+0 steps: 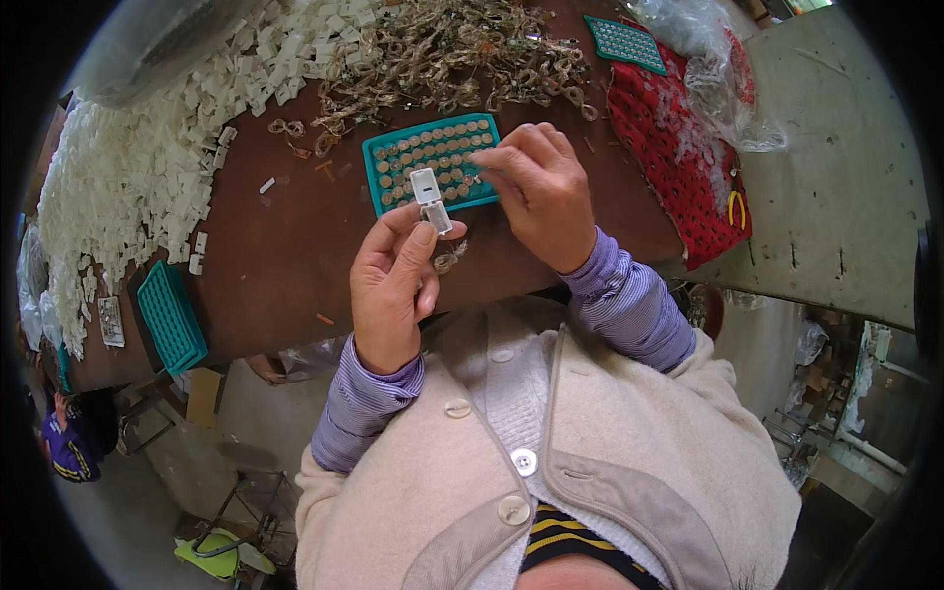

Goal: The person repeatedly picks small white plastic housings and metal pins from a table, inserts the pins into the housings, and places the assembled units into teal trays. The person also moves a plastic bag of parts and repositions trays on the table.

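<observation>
My left hand (391,280) pinches a small white hinged plastic case (428,189), its lid swung up and its hollow side toward me. Below that hand a little loop of thin clear wire (450,259) shows; whether it is joined to the case I cannot tell. Over the right side of a teal tray (372,177), my right hand (546,195) has thumb and forefinger pressed together. Something small and shiny shows by its fingertips, too small to name. Rows of round, coin-like discs (431,150) fill the tray's pockets, partly hidden by both hands.
White plastic cases lie in a large heap (128,177) on the left. Bundled wires (442,59) are piled at the back. Stacked teal trays (172,320) sit at the left front edge. On the right are red cloth (669,147), yellow-handled pliers (736,208) and another teal tray (626,44).
</observation>
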Demonstrator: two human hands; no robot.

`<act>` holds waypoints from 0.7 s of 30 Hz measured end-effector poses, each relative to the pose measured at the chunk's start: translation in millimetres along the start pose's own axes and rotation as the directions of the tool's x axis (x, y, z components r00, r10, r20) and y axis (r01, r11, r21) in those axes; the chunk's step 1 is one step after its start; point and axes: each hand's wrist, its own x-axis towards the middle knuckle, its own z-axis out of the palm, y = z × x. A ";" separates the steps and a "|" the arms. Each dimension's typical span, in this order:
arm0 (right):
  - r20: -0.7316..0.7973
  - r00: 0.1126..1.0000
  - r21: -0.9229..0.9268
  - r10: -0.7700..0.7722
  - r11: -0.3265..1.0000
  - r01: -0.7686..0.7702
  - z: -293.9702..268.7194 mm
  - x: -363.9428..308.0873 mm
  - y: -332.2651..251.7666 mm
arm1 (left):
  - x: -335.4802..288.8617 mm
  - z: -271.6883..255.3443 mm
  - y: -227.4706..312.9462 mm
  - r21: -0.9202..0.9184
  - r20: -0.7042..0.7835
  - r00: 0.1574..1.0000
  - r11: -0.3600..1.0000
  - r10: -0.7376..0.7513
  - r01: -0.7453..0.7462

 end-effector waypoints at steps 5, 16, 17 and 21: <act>0.048 0.996 0.004 -0.073 0.997 0.073 -2.0 0.7 1.4 | -1.2 0.0 -1.5 0.039 -0.038 0.999 0.999 0.030 -0.028; -0.162 0.985 0.224 -0.062 0.970 0.097 -29.9 -13.2 -27.1 | -9.8 33.2 -9.3 0.120 0.013 0.998 0.991 0.054 -0.055; -0.157 0.986 0.202 -0.062 0.975 0.094 -33.1 -15.8 -28.6 | -11.1 36.7 -10.0 0.142 0.033 0.998 0.988 0.059 -0.063; -0.144 0.989 0.204 -0.046 0.976 0.075 -43.8 -24.3 -30.2 | -12.2 43.2 -12.3 0.301 0.046 0.995 0.948 0.091 -0.100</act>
